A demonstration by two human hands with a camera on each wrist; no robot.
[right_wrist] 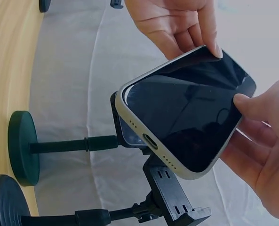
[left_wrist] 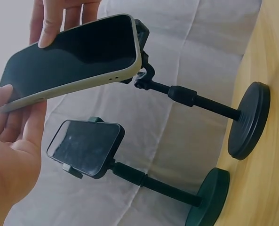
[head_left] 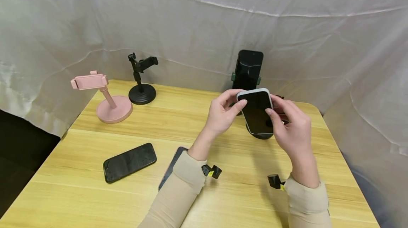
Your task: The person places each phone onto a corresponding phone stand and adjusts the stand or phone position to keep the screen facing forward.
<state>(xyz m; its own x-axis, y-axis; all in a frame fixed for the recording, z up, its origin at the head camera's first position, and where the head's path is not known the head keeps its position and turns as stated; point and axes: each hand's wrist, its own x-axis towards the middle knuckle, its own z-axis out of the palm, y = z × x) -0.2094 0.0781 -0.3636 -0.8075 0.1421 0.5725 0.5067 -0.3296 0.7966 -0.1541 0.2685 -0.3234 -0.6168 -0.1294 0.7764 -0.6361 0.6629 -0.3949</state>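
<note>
A smartphone in a pale case (head_left: pixel 257 112) is between my two hands, its dark screen facing up toward me. My left hand (head_left: pixel 221 116) pinches its left edge, thumb on the screen side and fingers behind. At the opposite edge my right hand (head_left: pixel 294 128) pinches it likewise. Directly behind the phone is a black phone stand (left_wrist: pixel 210 104); its clamp (right_wrist: pixel 170 188) shows below the phone's port end in the right wrist view. In the head view the phone hides most of that stand, leaving part of the round base (head_left: pixel 262 136) visible.
Behind, a green stand (left_wrist: pixel 167 190) holds another black phone (head_left: pixel 248 66). At the left stand a pink phone stand (head_left: pixel 114 109) and a second black stand (head_left: pixel 142 93). A black phone (head_left: pixel 129 162) lies on the wooden table (head_left: pixel 79 185); another phone (head_left: pixel 173 166) lies partly under my left sleeve.
</note>
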